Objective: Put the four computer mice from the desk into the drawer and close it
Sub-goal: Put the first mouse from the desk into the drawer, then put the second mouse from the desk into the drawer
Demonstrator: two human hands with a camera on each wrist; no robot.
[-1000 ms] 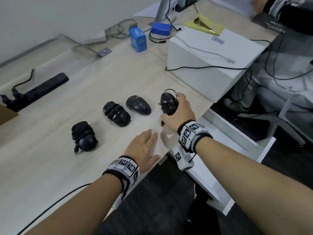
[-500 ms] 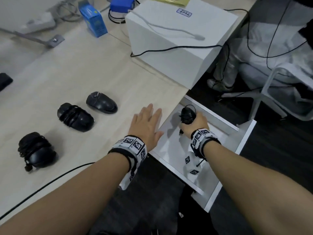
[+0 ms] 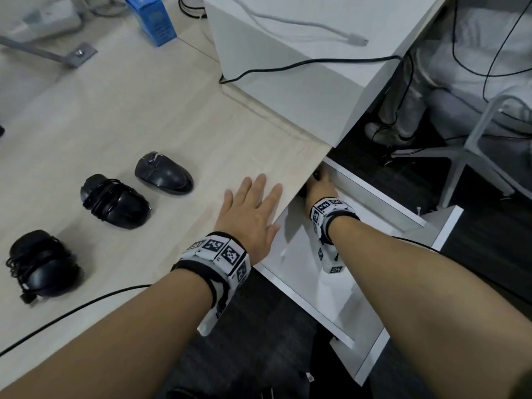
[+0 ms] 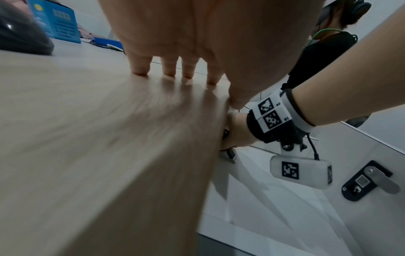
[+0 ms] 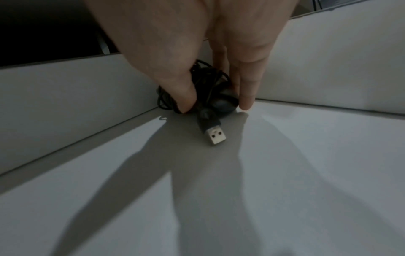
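Observation:
Three black mice lie in a row on the wooden desk (image 3: 144,110): a cord-wrapped mouse (image 3: 43,266) at the left, a second wrapped mouse (image 3: 115,201) beside it, and a bare mouse (image 3: 164,172) on the right. My right hand (image 3: 321,185) reaches into the far corner of the open white drawer (image 3: 331,298), partly under the desk edge. In the right wrist view it grips the fourth mouse (image 5: 219,97), its USB plug (image 5: 213,132) lying on the drawer floor (image 5: 285,173). My left hand (image 3: 250,214) lies flat on the desk near its edge, fingers straight.
A white box (image 3: 302,67) with cables over it stands at the back of the desk, beside a blue carton (image 3: 152,18). A black cable (image 3: 72,312) trails along the desk's front. Another person's legs and a chair (image 3: 475,139) are at the right.
My right hand has carried the mouse from above the desk down into the drawer and back into its far corner. The left hand stays flat on the desk.

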